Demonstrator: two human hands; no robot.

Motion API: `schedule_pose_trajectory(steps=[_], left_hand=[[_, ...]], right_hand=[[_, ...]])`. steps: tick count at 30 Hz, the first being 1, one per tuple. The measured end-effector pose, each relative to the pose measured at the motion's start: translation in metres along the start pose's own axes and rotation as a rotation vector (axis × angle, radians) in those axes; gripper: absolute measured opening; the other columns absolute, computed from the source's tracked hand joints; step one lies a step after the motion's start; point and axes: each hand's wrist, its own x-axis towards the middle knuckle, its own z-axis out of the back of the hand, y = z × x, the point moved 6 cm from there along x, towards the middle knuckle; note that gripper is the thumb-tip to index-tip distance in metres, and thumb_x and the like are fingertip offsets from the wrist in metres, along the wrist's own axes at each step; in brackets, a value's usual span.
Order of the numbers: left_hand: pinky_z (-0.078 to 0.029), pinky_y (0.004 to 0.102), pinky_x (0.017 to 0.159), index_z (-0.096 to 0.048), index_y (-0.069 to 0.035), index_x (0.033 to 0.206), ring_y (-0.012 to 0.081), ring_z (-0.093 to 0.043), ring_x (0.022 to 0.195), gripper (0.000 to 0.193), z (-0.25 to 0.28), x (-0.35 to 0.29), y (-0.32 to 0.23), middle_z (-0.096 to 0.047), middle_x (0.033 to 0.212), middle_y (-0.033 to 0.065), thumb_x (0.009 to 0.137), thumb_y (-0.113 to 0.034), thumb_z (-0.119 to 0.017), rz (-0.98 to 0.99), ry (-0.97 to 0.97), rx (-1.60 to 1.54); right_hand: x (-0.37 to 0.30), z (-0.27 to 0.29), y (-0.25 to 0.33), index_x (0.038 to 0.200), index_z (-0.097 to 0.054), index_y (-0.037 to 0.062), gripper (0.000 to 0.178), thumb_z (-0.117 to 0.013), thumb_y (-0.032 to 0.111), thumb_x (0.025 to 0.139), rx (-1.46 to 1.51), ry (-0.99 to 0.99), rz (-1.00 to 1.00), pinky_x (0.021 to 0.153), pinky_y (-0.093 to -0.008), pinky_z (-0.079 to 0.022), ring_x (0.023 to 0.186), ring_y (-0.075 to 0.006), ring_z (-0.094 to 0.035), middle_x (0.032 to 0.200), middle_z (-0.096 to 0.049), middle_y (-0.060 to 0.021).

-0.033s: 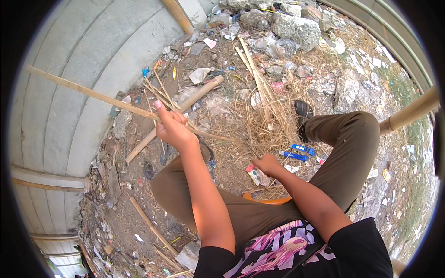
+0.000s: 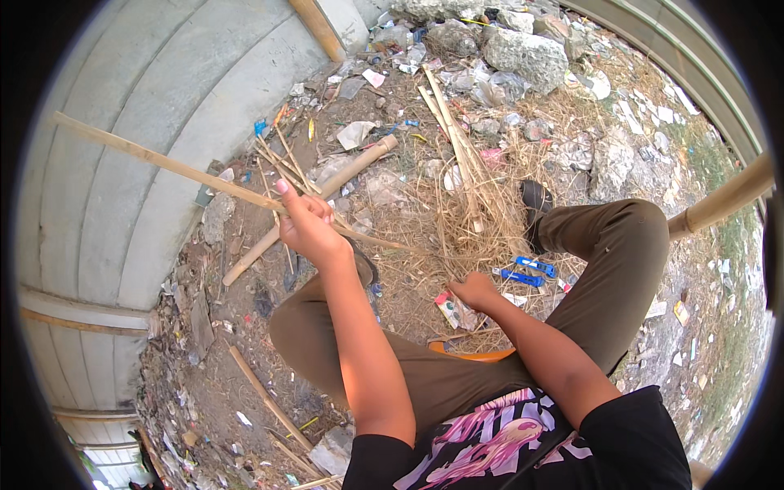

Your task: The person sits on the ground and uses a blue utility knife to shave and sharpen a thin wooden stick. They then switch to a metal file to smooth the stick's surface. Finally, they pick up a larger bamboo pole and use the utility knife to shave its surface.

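My left hand [image 2: 309, 224] is closed around a long, thin bamboo strip [image 2: 163, 162], thumb laid along its top. The strip slants from the upper left, past the concrete wall, down to the right, its thin far end close to my right hand [image 2: 476, 292]. That right hand is a closed fist between my knees; what it grips, if anything, is hidden. Just beneath it lies a crumpled white and red packet [image 2: 455, 312]. Two blue box cutters [image 2: 523, 278] rest on the ground right of the fist.
A thick bamboo pole [image 2: 359, 167] and thin sticks lie ahead on the left. Split bamboo strips [image 2: 459, 155] lie on dry shavings ahead. An orange object [image 2: 482, 355] sits between my thighs. Rocks [image 2: 527, 59] and litter are farther off; a concrete wall [image 2: 196, 90] stands left.
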Motion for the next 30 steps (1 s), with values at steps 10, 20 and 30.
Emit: schedule_pose_trajectory(steps=[10,20,30], left_hand=[[-0.024,0.0261,0.048,-0.029,-0.015,0.065,0.0095,-0.027,0.051,0.056,-0.003,-0.031,-0.021,-0.027,0.056,-0.0028,0.102,-0.051,-0.049,0.05,0.344,-0.175],[-0.017,0.0255,0.04,-0.023,-0.017,0.061,0.0073,-0.025,0.041,0.062,-0.02,-0.042,-0.001,-0.024,0.049,-0.0045,0.1,-0.057,-0.049,-0.055,0.026,-0.013],[-0.019,0.0248,0.044,-0.022,-0.017,0.06,0.0063,-0.025,0.046,0.063,-0.017,-0.046,-0.006,-0.023,0.052,-0.0063,0.101,-0.057,-0.046,-0.091,-0.07,0.119]], right_hand=[[-0.05,0.048,0.072,0.065,-0.057,-0.0027,0.04,-0.061,0.031,0.087,0.597,0.045,-0.005,0.04,-0.0382,-0.041,0.039,-0.0194,-0.052,0.052,-0.055,-0.0089],[-0.086,0.036,0.118,0.081,-0.061,-0.0032,0.028,-0.064,0.024,0.087,0.79,-0.502,0.618,0.049,-0.0357,-0.042,0.049,-0.015,-0.052,0.057,-0.058,-0.0084],[-0.009,0.012,0.075,0.081,-0.061,-0.0037,0.03,-0.065,0.025,0.087,0.438,-0.217,0.252,0.054,-0.0403,-0.045,0.054,-0.0226,-0.059,0.063,-0.063,-0.0137]])
